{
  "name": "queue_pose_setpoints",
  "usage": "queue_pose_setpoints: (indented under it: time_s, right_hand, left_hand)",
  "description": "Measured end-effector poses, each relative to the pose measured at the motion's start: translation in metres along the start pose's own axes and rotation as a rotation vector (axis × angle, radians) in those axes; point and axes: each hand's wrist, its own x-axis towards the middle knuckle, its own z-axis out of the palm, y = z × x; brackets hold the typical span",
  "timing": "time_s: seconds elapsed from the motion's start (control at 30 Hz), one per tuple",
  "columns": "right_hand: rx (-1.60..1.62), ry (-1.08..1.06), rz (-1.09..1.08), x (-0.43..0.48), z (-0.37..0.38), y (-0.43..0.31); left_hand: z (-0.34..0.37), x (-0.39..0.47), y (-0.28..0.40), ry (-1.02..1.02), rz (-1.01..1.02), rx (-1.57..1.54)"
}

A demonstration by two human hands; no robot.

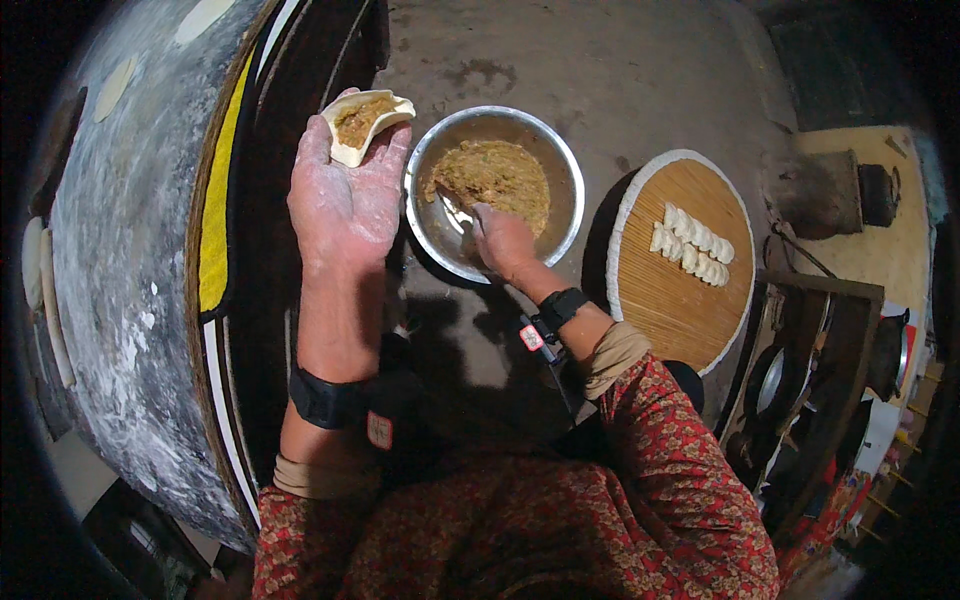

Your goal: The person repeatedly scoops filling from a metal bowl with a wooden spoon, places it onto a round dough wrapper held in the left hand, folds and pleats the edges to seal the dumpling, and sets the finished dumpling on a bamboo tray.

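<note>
On the fingers of my left hand (345, 191), palm up and dusted with flour, rests a dough wrapper (349, 154) curled around a portion of filling (361, 122). My right hand (506, 238) reaches over the near rim of a steel bowl (576, 199) and grips a metal spoon (454, 211). The spoon's tip meets the left side of the brownish minced filling (499, 176) inside the bowl. To the right, two rows of finished dumplings (694, 244) lie on a round tray of straw-coloured stalks (652, 292) with a pale cloth-like rim.
At left stands a flour-dusted work surface (142, 247) carrying flat dough wrappers (116, 88) and a rolling pin (56, 307). A yellow cloth (221, 202) hangs along its edge. Shelving with pans (769, 382) and a stove-like metal cylinder (821, 191) stand at far right.
</note>
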Motion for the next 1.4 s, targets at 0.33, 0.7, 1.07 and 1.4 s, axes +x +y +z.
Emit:
queue_pose_setpoints:
  time_s: [0.33,0.7,1.07,1.4]
  right_hand:
    - [0.366,0.157,-0.028,-0.010,0.037,-0.003]
    - [1.910,-0.121,0.576,-0.033,-0.016,0.000]
    - [1.643,-0.033,0.133,-0.078,-0.164,-0.029]
    - [0.450,0.410,-0.266,-0.080,-0.152,-0.032]
  left_hand:
    - [-0.001,-0.001,0.002,-0.008,-0.029,-0.016]
    - [-0.004,0.001,-0.006,-0.055,-0.035,0.018]
    - [-0.005,-0.005,-0.034,0.005,-0.077,0.219]
    - [0.002,-0.013,-0.041,0.077,-0.155,0.139]
